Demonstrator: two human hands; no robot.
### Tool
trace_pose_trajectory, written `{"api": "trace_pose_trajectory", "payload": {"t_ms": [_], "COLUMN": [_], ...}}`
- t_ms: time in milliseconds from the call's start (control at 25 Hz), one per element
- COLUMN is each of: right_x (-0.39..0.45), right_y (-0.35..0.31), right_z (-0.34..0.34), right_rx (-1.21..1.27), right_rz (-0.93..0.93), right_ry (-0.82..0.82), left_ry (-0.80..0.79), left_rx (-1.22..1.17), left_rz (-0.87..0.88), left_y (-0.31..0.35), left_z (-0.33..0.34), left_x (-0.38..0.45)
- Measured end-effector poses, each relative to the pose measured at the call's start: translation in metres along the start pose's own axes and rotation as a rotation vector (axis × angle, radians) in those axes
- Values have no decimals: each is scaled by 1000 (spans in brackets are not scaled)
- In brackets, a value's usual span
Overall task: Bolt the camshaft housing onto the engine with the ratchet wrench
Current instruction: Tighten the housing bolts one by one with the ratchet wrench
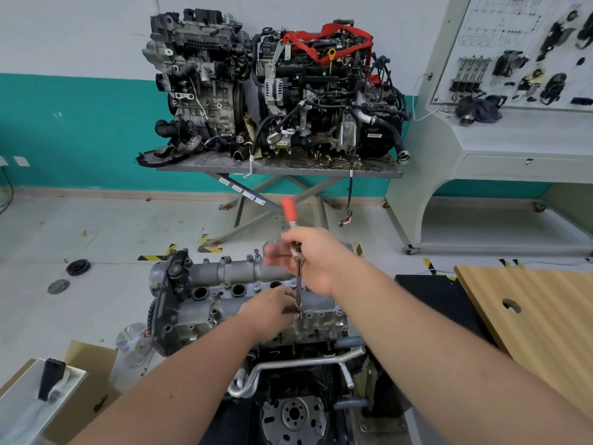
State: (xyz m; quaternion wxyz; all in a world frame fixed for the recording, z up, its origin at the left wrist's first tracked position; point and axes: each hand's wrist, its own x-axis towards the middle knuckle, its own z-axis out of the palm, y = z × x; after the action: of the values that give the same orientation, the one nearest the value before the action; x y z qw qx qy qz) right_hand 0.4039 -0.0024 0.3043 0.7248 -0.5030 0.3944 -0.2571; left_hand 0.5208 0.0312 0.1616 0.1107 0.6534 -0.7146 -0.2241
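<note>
Vertically set: ratchet wrench [298, 277] standing on a bolt [299, 315] in the camshaft housing [244, 273].
Right hand [316, 260] grips its head; left hand [272, 305] pinches the base, nearer the bolt.

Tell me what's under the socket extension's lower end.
The camshaft housing, by the left hand's fingertips. The extension covers any bolt head there.

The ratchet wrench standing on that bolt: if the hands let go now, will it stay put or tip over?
Probably tips. The ratchet wrench stands on a long thin extension, with its red handle sticking out high to one side, so it looks top-heavy. The left hand steadies the lower end and the right hand grips the head. Being steel, it should stay stiff, not flex.
</note>
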Motion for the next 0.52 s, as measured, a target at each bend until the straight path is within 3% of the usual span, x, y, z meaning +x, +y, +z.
{"api": "trace_pose_trajectory", "payload": {"t_ms": [80,120,160,400,440,520], "right_x": [5,6,6,3,2,-3], "right_y": [20,30,38,54,48,32], "right_z": [2,4,4,-11,-10,-9], "right_rx": [485,586,506,-1074,-1281,-1572], "right_rz": [-83,-172,-270,-1162,-1173,-1024], "right_ry": [86,124,170,380,377,282], "left_ry": [-2,-10,-8,143,120,35], "left_rx": [-2,-2,20,-29,17,29], "left_rz": [23,32,44,124,136,37], "left_y": [-1,0,-2,-3,-3,-3], "left_z": [0,-2,-2,7,5,3], "left_x": [0,-2,-1,0,-1,-1]}}
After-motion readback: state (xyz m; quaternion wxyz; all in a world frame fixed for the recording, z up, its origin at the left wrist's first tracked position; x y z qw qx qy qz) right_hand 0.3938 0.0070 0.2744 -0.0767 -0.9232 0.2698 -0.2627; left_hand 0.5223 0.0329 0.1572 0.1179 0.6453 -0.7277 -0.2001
